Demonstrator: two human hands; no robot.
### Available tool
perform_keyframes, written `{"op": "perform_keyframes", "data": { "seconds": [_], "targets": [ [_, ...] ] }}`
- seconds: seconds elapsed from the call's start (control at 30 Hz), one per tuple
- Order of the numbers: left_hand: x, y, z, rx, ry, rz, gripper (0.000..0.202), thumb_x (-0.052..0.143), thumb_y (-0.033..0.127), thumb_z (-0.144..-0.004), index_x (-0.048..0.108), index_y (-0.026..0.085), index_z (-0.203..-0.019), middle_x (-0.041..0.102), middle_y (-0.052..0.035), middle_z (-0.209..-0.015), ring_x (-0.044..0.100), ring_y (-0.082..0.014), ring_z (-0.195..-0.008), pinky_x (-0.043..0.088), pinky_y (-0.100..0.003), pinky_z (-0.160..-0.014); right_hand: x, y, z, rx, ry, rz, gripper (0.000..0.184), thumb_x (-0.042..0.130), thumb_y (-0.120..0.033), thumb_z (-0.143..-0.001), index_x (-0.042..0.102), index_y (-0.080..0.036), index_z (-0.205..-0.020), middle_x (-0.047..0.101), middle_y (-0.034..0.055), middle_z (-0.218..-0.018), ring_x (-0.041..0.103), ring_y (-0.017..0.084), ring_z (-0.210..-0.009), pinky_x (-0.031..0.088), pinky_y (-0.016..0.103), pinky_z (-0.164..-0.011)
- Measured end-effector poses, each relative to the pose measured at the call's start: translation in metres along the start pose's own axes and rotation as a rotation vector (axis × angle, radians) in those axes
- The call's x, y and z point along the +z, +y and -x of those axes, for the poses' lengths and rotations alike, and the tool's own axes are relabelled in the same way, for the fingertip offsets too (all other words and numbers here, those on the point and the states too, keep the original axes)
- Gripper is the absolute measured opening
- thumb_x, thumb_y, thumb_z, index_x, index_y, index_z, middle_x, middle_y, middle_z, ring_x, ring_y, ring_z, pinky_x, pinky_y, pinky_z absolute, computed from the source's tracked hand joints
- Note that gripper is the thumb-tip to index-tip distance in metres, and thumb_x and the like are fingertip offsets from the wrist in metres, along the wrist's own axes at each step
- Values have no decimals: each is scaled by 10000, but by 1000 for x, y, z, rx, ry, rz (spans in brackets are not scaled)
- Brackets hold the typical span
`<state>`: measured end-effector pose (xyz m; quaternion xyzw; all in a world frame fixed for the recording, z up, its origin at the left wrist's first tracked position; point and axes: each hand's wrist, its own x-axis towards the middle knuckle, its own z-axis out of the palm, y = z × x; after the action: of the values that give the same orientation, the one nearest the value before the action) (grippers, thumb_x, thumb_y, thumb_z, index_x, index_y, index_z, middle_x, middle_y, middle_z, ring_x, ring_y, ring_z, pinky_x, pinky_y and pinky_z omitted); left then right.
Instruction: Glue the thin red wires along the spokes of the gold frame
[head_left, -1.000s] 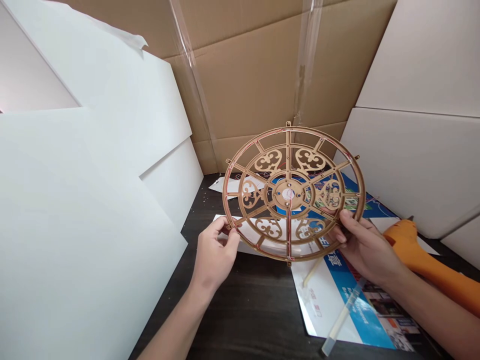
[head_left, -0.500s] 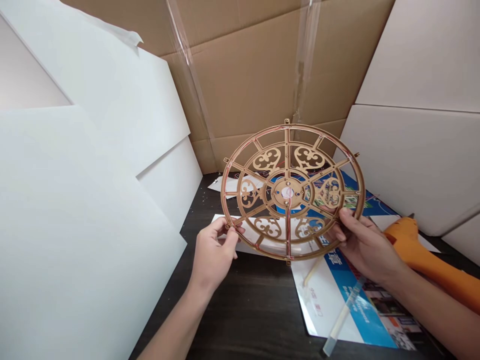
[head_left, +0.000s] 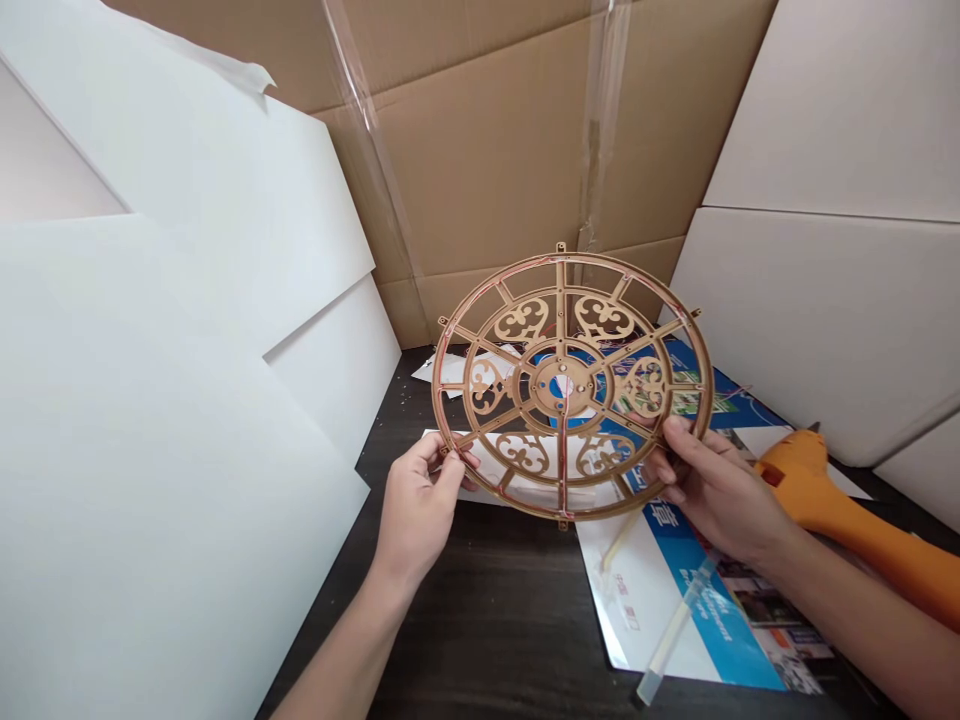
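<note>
I hold a round gold openwork wheel (head_left: 571,386) with spokes, scroll ornaments and thin red wires along its ribs, lifted off the dark table and tilted toward me. My left hand (head_left: 415,512) pinches its lower left rim. My right hand (head_left: 718,491) grips the lower right rim, thumb on top. Both hands are closed on the wheel.
An orange glue gun (head_left: 855,526) lies at the right. A clear glue stick (head_left: 670,642) rests on a blue and white printed sheet (head_left: 705,610) on the dark table (head_left: 495,620). White foam boards (head_left: 165,400) lean left and right; a cardboard wall (head_left: 495,150) stands behind.
The wheel and both hands have shifted slightly left and down in view. The grip on the rim is unchanged.
</note>
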<state>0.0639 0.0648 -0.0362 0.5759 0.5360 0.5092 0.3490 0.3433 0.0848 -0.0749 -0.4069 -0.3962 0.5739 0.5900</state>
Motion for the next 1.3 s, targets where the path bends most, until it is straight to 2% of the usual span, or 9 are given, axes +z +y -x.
{"op": "perform_keyframes", "data": {
  "seconds": [0.2,0.3,0.47,0.57,0.67,0.97,1.17,1.23,1.3],
  "targets": [
    [-2,-1,-1,24,-10,9,180,559,293,-888,645,170,-788,679,-18,-835,658,-149,-786,578,-251,-745,1,1,-1,9,-35,-1,510,845,-673,-689,651,-234,-859,421,-45,-537,361,88,-453,278,183,-375],
    [-5,4,-3,27,-10,4,184,572,295,-882,649,167,-775,677,-19,-831,658,-147,-763,578,-247,-726,5,-1,1,4,-60,3,523,832,-681,-703,639,-219,-853,439,-45,-543,354,82,-436,280,194,-371],
    [-11,10,-4,21,-4,-4,199,596,331,-866,663,157,-797,673,-16,-780,658,-146,-691,589,-251,-672,10,-3,1,9,-99,20,566,833,-691,-695,562,-195,-726,474,-33,-547,372,76,-398,265,215,-366],
    [-11,9,-5,12,0,-10,203,612,350,-855,670,155,-846,681,-12,-778,648,-142,-639,589,-256,-626,9,-2,0,5,-93,16,580,831,-711,-682,570,-198,-753,469,-41,-548,375,75,-405,258,207,-368],
    [-10,8,-6,-1,15,-17,186,627,334,-826,669,155,-799,687,-17,-763,646,-145,-618,583,-255,-594,8,-2,0,-2,-101,18,556,831,-685,-705,564,-199,-747,477,-37,-560,378,78,-425,280,208,-376],
    [-9,10,-7,18,58,0,158,640,311,-782,661,160,-740,712,-30,-751,666,-164,-710,597,-266,-683,8,-1,2,-35,-132,35,502,811,-641,-753,561,-205,-737,487,-26,-574,392,98,-452,322,219,-370],
    [-11,9,-7,24,17,-6,171,624,307,-831,650,156,-753,705,-35,-766,671,-169,-729,601,-274,-698,8,-2,2,-39,-134,41,504,805,-654,-753,573,-207,-751,496,-30,-568,381,88,-426,312,217,-361],
    [-11,8,-6,29,4,-10,196,613,333,-875,657,150,-821,706,-49,-812,671,-173,-745,600,-281,-703,8,-3,2,-37,-135,42,487,792,-653,-769,599,-206,-776,508,-25,-575,389,90,-428,320,220,-365],
    [-11,5,-4,31,-8,-8,264,593,378,-925,660,140,-1017,716,-75,-929,681,-184,-804,604,-301,-730,9,-3,2,-39,-135,39,478,789,-654,-772,630,-205,-811,514,-21,-581,401,94,-437,332,221,-372]
  ]
}}
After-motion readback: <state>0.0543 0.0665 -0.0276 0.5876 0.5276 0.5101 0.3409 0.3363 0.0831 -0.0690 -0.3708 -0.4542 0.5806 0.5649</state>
